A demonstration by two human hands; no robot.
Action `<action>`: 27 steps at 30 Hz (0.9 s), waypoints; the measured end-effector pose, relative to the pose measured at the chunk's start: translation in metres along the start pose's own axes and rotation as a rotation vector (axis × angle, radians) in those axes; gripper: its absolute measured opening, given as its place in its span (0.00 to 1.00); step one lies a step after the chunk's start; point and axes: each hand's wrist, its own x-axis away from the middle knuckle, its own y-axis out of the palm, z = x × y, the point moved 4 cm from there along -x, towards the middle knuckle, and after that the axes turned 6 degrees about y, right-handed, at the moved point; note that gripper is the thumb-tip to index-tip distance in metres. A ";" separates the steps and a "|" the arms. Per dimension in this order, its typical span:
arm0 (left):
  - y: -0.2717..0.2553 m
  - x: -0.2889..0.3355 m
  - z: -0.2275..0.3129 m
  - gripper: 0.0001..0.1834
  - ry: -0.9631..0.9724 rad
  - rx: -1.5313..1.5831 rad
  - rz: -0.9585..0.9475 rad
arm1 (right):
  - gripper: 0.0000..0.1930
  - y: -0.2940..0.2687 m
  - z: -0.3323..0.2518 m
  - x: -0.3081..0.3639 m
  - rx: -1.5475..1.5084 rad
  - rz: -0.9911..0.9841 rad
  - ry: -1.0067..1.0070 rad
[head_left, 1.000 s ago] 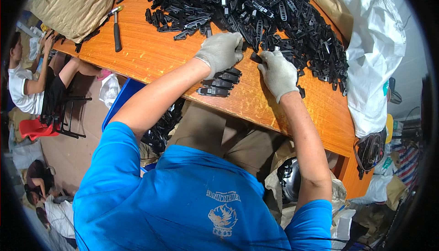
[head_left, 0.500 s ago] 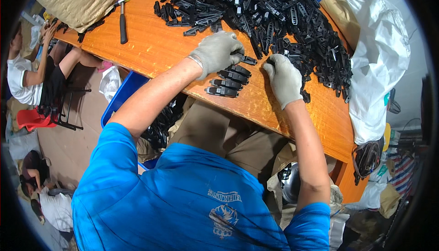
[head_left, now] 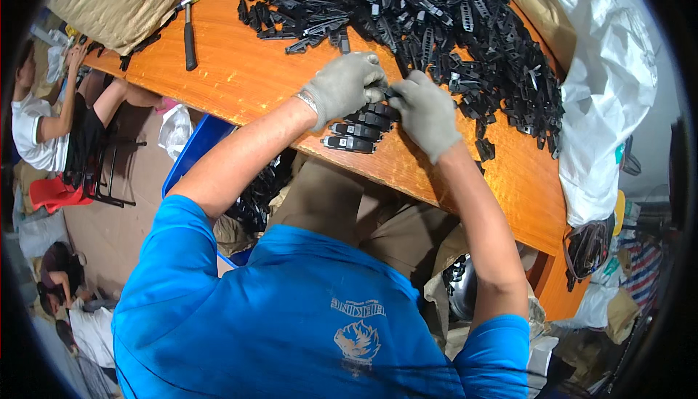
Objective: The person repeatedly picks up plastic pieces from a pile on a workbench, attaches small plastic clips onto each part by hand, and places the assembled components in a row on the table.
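Note:
Both my hands wear grey gloves and meet above the wooden table [head_left: 247,86]. My left hand [head_left: 345,86] is closed in a pinch on a small black plastic part [head_left: 390,96], mostly hidden by the fingers. My right hand [head_left: 427,114] is closed too, its thumb and fingertips at the right end of that part. Just below the left hand, several long black plastic parts [head_left: 349,144] lie side by side in a short row near the table's front edge. The right hand covers some of the row's far end.
A large heap of black plastic pieces [head_left: 429,42] spreads over the table's far side. A hammer [head_left: 190,39] lies at the left, beside a big tan sack [head_left: 116,2]. A white sack [head_left: 607,101] stands at the right. Below the table edge is a blue bin [head_left: 190,153]. Other people sit at far left.
My right hand has moved left from beside the heap to the black plastic part in my left hand. The left hand has hardly moved. The view has shifted slightly.

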 end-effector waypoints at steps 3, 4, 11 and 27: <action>0.002 -0.004 -0.002 0.11 -0.006 -0.055 0.028 | 0.07 0.003 0.005 -0.012 0.034 -0.019 -0.048; 0.002 -0.003 -0.001 0.11 0.018 -0.060 0.041 | 0.07 0.003 0.005 -0.012 0.015 -0.034 -0.060; -0.027 -0.011 0.007 0.16 -0.064 0.310 -0.200 | 0.09 -0.046 0.053 0.023 -0.106 0.075 0.039; 0.003 -0.043 0.018 0.10 -0.101 -0.009 -0.030 | 0.06 -0.046 0.053 0.041 0.012 -0.066 0.154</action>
